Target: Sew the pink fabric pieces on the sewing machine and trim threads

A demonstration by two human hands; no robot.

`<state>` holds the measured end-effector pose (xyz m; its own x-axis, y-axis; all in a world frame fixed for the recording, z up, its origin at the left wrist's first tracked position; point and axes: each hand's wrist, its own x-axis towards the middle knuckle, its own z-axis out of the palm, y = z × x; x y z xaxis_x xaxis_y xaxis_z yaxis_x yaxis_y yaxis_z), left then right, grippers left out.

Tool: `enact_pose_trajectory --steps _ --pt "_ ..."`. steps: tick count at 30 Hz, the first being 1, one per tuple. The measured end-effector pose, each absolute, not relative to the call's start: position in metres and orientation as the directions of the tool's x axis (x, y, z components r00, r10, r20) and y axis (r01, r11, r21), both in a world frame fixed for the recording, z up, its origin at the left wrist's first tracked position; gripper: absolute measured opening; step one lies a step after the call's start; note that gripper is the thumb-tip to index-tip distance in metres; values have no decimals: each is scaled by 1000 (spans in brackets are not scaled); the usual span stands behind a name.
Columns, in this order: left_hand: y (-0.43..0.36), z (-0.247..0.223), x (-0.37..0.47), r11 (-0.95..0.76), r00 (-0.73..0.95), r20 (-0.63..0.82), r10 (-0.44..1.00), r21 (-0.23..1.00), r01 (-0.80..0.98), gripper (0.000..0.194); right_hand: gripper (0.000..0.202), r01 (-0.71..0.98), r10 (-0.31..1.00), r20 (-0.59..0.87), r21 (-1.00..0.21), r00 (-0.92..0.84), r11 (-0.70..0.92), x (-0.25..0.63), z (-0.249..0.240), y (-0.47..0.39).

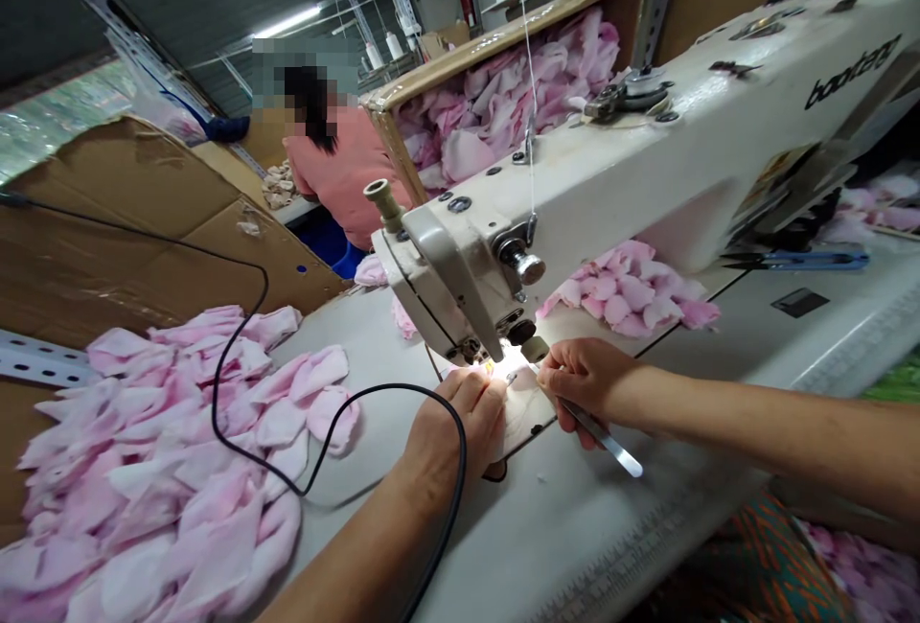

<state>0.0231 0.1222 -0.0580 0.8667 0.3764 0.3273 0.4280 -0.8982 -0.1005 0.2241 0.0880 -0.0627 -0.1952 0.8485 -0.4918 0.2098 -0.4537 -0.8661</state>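
A white sewing machine (460, 259) stands over the table, its lamp lighting the needle area brightly. Close beside the presser foot, my left hand (460, 417) has its fingers bent and pressed together. What lies under those fingertips is hidden by the hand and the glare. My right hand (586, 383) is closed around metal tweezers (610, 450), whose rounded end sticks out below the palm. The tips of the tweezers point toward the needle and are washed out by the light. Behind the right hand, under the machine arm, lies a pile of small pink fabric pieces (632, 292).
A large heap of pink fabric pieces (165, 470) covers the table's left side. A black cable (216, 393) loops across to my left wrist. Blue-handled snips (805, 260) lie at the right. Behind stand a box of pink pieces (503, 96), cardboard (136, 220) and a seated person (352, 173).
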Motion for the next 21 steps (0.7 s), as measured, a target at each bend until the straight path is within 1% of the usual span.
enact_pose_trajectory --steps 3,7,11,13,15,17,21 --pt "125 -63 23 -906 856 399 329 -123 405 19 25 246 842 -496 -861 -211 -445 223 -65 91" --pt "125 -65 23 -902 857 401 323 -145 407 19 35 294 843 -485 -861 -232 -414 220 -60 93" --pt "123 -66 23 -902 855 401 327 -137 409 23 41 335 843 -487 -852 -228 -402 216 -49 96" --pt "122 -66 23 -897 841 410 352 -107 428 22 41 343 843 -491 -848 -220 -404 214 -46 97" --pt "122 -67 23 -888 818 423 390 -62 455 16 41 347 841 -496 -844 -217 -408 211 -46 97" --pt "122 -67 22 -893 810 434 395 -27 450 10 39 345 839 -497 -845 -223 -409 209 -47 95" --pt "122 -67 20 -916 822 448 352 -14 400 15 32 339 840 -494 -848 -224 -408 206 -49 88"
